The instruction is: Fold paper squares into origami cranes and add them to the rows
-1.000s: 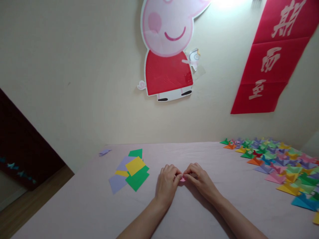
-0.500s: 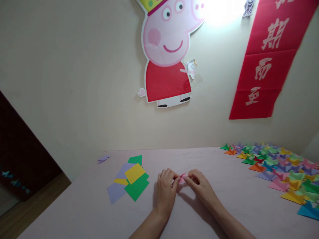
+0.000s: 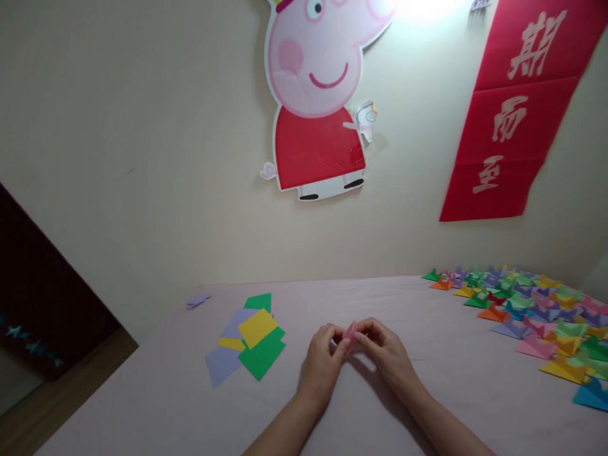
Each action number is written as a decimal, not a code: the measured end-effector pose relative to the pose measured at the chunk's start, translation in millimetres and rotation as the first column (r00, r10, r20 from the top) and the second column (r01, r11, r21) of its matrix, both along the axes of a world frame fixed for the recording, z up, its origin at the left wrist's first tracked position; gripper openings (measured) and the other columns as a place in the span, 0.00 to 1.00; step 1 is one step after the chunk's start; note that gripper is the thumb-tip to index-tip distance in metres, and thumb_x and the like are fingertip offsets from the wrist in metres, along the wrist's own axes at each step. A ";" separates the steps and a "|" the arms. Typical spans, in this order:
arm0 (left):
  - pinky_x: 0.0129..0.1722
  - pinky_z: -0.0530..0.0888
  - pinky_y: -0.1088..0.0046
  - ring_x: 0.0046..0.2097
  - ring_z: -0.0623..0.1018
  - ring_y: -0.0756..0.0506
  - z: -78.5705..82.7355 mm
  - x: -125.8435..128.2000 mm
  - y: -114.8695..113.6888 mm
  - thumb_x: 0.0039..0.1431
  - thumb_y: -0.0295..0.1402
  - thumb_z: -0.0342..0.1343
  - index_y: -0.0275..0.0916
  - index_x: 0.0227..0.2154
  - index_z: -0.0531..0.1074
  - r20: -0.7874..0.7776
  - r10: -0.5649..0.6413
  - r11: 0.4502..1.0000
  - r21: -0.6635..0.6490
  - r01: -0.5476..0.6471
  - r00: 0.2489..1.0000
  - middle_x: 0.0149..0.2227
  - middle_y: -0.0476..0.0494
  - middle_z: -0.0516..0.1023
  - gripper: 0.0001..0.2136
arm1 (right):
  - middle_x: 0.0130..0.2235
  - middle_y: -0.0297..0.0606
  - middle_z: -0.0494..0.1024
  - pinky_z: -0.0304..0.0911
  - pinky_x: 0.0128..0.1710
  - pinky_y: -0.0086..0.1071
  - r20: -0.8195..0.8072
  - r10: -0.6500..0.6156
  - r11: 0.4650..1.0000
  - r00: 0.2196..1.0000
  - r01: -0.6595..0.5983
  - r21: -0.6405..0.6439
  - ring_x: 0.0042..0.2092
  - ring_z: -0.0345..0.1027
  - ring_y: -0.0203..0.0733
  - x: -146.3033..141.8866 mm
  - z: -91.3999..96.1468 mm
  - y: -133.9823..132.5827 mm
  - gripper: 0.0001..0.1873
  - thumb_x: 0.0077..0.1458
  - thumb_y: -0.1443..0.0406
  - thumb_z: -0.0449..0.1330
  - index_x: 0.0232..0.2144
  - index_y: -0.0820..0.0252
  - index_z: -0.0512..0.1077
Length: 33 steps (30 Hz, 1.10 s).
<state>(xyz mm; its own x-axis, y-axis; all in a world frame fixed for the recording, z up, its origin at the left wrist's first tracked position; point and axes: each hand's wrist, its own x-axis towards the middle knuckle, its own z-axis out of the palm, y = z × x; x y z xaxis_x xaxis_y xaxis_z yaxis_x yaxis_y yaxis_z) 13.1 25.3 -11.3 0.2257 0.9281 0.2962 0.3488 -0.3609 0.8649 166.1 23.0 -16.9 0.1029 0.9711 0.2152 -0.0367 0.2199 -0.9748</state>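
The pink paper piece (image 3: 350,330) is so small and so covered by fingertips that its folds are hard to make out; it is held just above the tabletop (image 3: 190,405), or perhaps touching it, which cannot be told. The left hand (image 3: 323,358) and right hand (image 3: 384,348) pinch it from either side, thumbs against forefingers, the other fingers curled in and partly hidden; both forearms run off the lower edge. Left of them, loose paper sheets in yellow (image 3: 258,329), green (image 3: 262,360) and lilac (image 3: 223,365) overlap, so the lower ones show only in part, with a sliver of pink at the back. A lilac folded piece (image 3: 198,302) lies farther off, its form unclear. On the right, rows of colourful folded papers (image 3: 536,346) crowd together, the far ones blurring, the nearest blue one cut by the edge. The tabletop is pale pink, seemingly cloth-covered, with faint creases, and meets a cream wall (image 3: 166,158). There a cartoon pig cutout (image 3: 318,149) and a red banner (image 3: 512,120) are cropped at the top, beside a bright glare. At left are a dark panel (image 3: 42,278), small blue shapes and brown flooring.
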 end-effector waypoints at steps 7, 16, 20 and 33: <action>0.35 0.64 0.72 0.34 0.70 0.46 2.1 -0.5 -0.6 0.62 0.41 0.54 0.40 0.23 0.70 -0.041 -0.003 1.000 -0.006 0.003 0.999 0.28 0.49 0.71 0.14 | 0.29 0.35 0.77 0.66 0.35 0.36 -0.065 0.053 0.998 0.996 -0.054 -0.021 0.33 0.70 0.42 -2.2 2.9 -1.7 0.21 0.39 0.48 0.70 0.28 0.57 0.76; 0.37 0.66 0.70 0.36 0.71 0.45 -2.7 -2.8 5.8 0.58 0.39 0.57 0.40 0.24 0.76 0.092 -0.019 1.000 -0.003 0.019 0.996 0.29 0.48 0.73 0.11 | 0.28 0.36 0.77 0.65 0.34 0.35 0.070 0.066 0.998 0.995 -0.067 0.010 0.32 0.69 0.42 -0.1 0.6 -2.2 0.21 0.46 0.47 0.65 0.26 0.59 0.76; 0.36 0.66 0.71 0.35 0.71 0.45 -4.2 -3.4 8.0 0.57 0.39 0.58 0.40 0.25 0.78 0.148 -0.017 1.000 -0.022 0.021 0.989 0.29 0.47 0.73 0.10 | 0.27 0.36 0.76 0.65 0.33 0.34 0.047 0.070 0.998 0.996 -0.070 0.008 0.32 0.68 0.41 -0.5 0.3 -1.9 0.21 0.46 0.47 0.65 0.27 0.59 0.75; 0.35 0.66 0.72 0.34 0.70 0.46 -2.7 -4.4 8.7 0.56 0.40 0.59 0.40 0.23 0.79 0.176 -0.004 0.998 -0.056 0.015 0.984 0.28 0.47 0.73 0.12 | 0.27 0.33 0.73 0.62 0.27 0.30 0.066 0.117 0.993 0.991 -0.115 -0.037 0.29 0.65 0.37 -0.7 2.9 -4.3 0.21 0.49 0.47 0.64 0.27 0.60 0.72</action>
